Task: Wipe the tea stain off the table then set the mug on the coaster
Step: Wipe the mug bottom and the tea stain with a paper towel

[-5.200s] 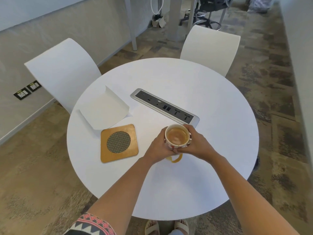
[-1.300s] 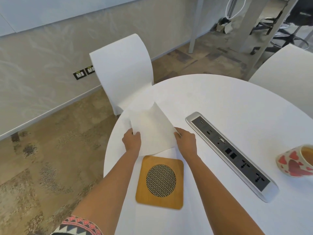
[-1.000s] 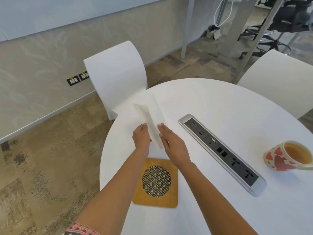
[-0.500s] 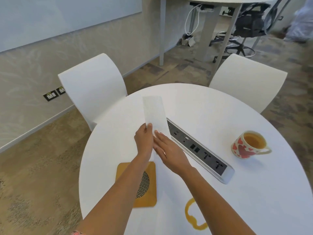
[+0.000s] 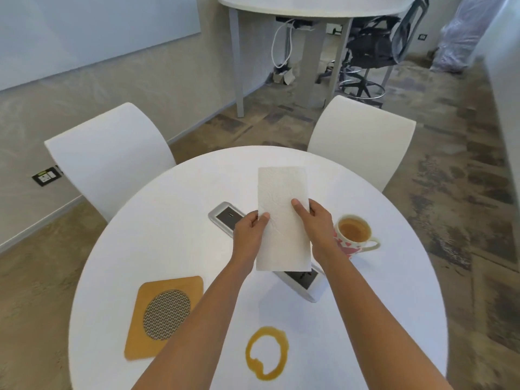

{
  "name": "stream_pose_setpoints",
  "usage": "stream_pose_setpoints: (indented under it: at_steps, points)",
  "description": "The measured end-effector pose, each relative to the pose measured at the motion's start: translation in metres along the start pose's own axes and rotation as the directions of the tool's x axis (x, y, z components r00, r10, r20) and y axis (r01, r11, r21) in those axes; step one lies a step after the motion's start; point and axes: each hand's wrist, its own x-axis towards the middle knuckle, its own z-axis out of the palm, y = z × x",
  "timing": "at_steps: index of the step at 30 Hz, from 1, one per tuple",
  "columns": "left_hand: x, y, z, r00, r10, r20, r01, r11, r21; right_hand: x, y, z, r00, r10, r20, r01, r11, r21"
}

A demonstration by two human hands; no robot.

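Note:
A folded white paper towel (image 5: 282,220) is held flat above the round white table (image 5: 168,237), my left hand (image 5: 249,235) pinching its left edge and my right hand (image 5: 319,229) its right edge. A ring-shaped brown tea stain (image 5: 266,352) lies on the table near the front edge, between my forearms. The wooden coaster (image 5: 166,308) with a round mesh centre sits at the front left. A mug (image 5: 355,235) with red hearts, full of tea, stands to the right, partly behind my right hand.
A silver power socket strip (image 5: 228,218) runs across the table's middle, mostly hidden under the towel and hands. Two white chairs (image 5: 112,153) (image 5: 363,139) stand at the far side. Another table and a black office chair (image 5: 374,49) are beyond.
The towel, lifted from the table and folded narrow, is now held flat between both hands over the socket strip. The view has swung right and down, bringing the stain fully into sight.

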Motion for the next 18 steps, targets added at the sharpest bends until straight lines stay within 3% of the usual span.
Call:
stream_pose_setpoints:
  at_steps: [8, 13, 18]
  points:
    - [0.002, 0.002, 0.075, 0.994, 0.042, 0.098, -0.047, 0.998, 0.040, 0.025, 0.006, -0.091, 0.977, -0.007, -0.215, 0.018, 0.998, 0.053]
    - [0.017, -0.024, 0.114, 0.953, 0.135, 0.272, -0.226, 0.913, 0.340, 0.048, 0.014, -0.157, 0.943, 0.053, -0.329, -0.007, 0.990, 0.139]
    - [0.032, -0.054, 0.147, 0.867, 0.032, 0.498, -0.323, 0.797, 0.511, 0.056, 0.032, -0.204, 0.906, 0.096, -0.413, -0.019, 0.982, 0.187]
